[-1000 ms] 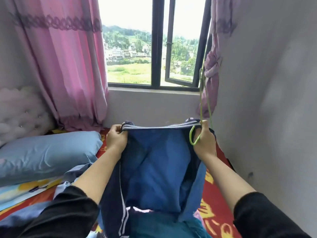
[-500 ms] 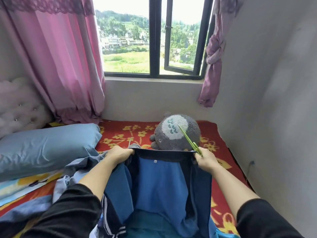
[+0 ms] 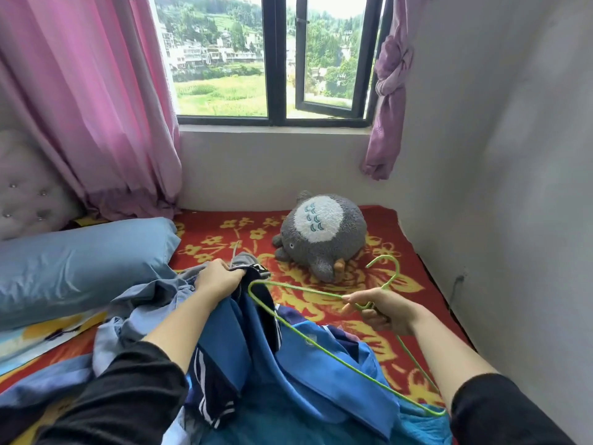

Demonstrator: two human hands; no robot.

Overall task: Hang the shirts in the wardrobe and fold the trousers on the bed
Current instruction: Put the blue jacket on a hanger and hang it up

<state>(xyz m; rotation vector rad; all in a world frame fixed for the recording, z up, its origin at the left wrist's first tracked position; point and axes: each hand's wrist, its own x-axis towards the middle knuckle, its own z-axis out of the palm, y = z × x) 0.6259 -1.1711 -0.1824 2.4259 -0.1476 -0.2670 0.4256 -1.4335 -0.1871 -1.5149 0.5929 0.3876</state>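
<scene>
Smooth blue cloth shirt (image 3: pixel 321 364), thin glossy green hanger (image 3: pixel 308 290), fuzzy grey plush toy (image 3: pixel 321 232), matt plaster wall (image 3: pixel 497 155).

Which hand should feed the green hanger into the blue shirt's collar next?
The right hand, probably: it holds the thin green wire hanger, its corner beside the blue shirt's dark collar, gripped by the left hand.

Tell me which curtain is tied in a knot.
The curtain on the right is knotted at mid-height; the curtain on the left hangs loose.

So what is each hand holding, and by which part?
The left hand grips the blue garment by its dark collar edge; the right hand holds the green hanger just below its hook.
</scene>
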